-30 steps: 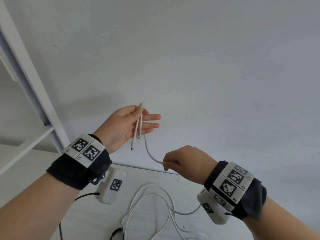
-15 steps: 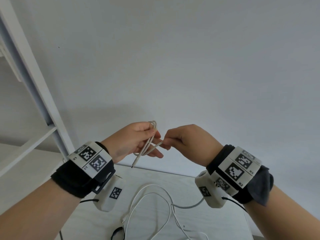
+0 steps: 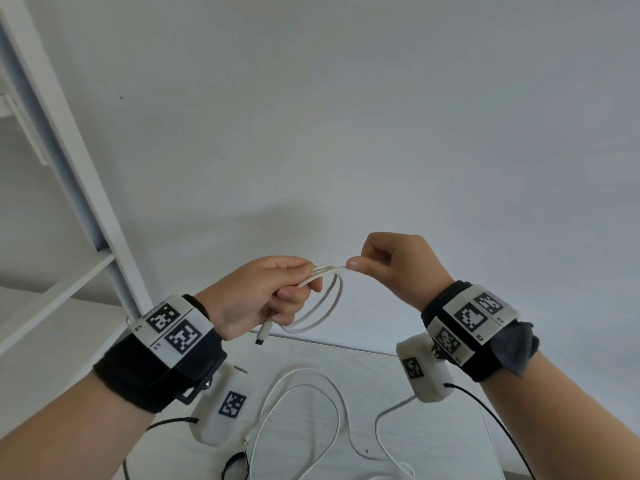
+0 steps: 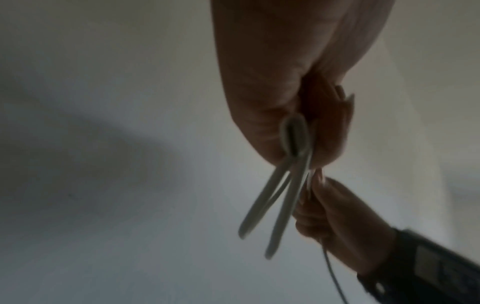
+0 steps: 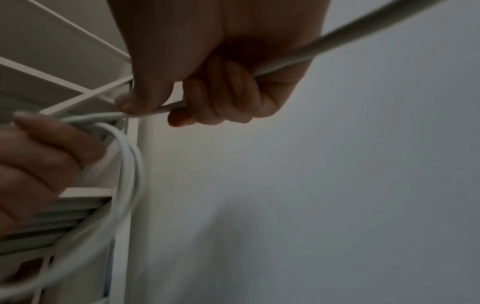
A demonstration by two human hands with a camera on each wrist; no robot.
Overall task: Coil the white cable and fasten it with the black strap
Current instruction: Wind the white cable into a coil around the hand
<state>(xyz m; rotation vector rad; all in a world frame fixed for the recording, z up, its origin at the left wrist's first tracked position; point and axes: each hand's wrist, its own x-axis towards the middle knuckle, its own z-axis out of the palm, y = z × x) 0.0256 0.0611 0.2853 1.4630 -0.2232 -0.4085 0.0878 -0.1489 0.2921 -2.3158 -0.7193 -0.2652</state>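
Your left hand (image 3: 258, 299) clamped two small loops of the white cable (image 3: 323, 299) in the air, anchoring the coil. Your right hand (image 3: 398, 268) pinched the running strand just beside it, apparently to feed another loop; slack lay on the table (image 3: 450, 427).

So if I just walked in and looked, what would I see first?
Two hands raised in front of a plain wall. The left hand grips a few loops of white cable, and the right hand pinches the strand right beside it. Below, the rest of the cable lies loose on the white table, with a black strap at the near edge.
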